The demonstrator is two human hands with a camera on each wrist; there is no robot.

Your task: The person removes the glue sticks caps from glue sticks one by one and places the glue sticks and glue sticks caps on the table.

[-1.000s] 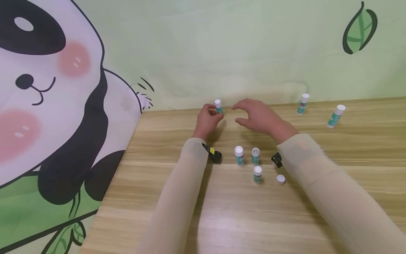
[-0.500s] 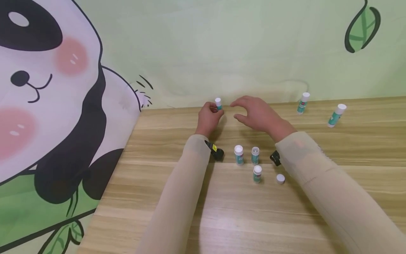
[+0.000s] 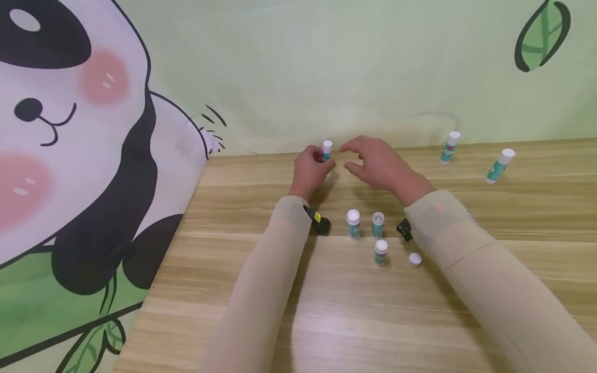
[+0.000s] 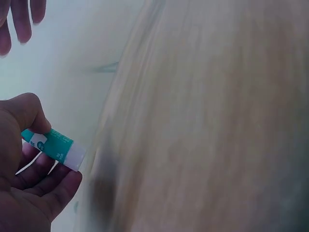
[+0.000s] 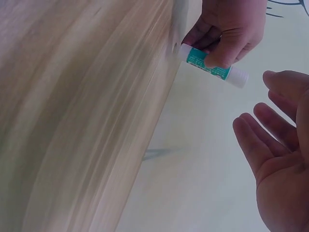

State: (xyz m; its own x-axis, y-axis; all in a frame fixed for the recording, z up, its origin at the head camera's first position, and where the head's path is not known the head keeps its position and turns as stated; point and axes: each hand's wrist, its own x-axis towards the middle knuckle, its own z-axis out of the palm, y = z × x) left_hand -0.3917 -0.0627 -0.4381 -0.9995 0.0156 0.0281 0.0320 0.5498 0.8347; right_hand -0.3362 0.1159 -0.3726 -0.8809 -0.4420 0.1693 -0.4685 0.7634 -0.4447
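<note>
My left hand (image 3: 310,170) pinches a small glue stick (image 3: 327,146) with a white cap and teal label, near the table's back edge. In the left wrist view the thumb lies on one side of the glue stick (image 4: 58,145) and the fingers curl on the other. The glue stick (image 5: 205,63) shows both white ends in the right wrist view. Just right of it, my right hand (image 3: 380,163) hovers with its fingers apart and loosely bent. Nothing is held in that right hand (image 5: 285,164), which stands clear of the stick.
Several glue sticks stand on the wooden table (image 3: 224,248): a front group including one uncapped glue stick (image 3: 378,226), plus a capped glue stick (image 3: 450,147) and another glue stick (image 3: 500,166) at back right. A loose white cap (image 3: 415,259) lies nearby. A panda-printed backdrop (image 3: 298,77) borders the table.
My left hand has shifted slightly to the right with the glue stick, closer to the right hand. The right hand keeps nearly the same pose. The head view has moved a little.
</note>
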